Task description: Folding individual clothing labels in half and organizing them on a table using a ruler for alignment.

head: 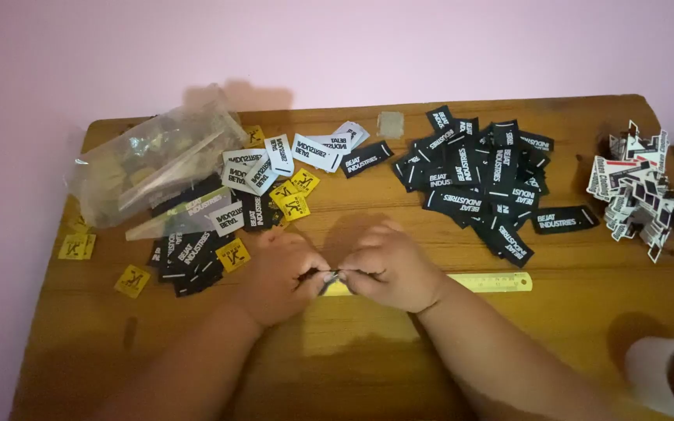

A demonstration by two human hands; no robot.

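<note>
Only the head view here, looking straight down at a wooden table [368,366] pushed against a pink wall [352,47].

Both hands sit close together in the middle of the table, knuckles up. The left hand [284,274] and right hand [390,267] meet fingertip to fingertip, and both pinch a small dark label [329,276] between them. It's mostly buried under the fingers, so only a sliver shows and I can't tell which side is up. The held piece hovers right over the left end of a yellow ruler [493,281], which lies flat along the table and runs out to the right from under the right hand.

Stuff around them: up on the left there's a crinkled clear plastic bag [150,164] lying on its side, with a messy heap of mixed labels [243,195] spilling from it, black ones, white ones and small yellow squares. A few yellow squares [132,281] have strayed toward the left edge. Behind the right hand is a bigger pile of black labels [481,183] with white print, fairly well apart from the hands. At the far right edge sits a stack of white, black and red stickers [635,187]. One lone pale square patch [390,124] lies near the back edge, between the two heaps. In the bottom right corner a white roll [668,374] of something pokes into view, partly cut off.
</note>
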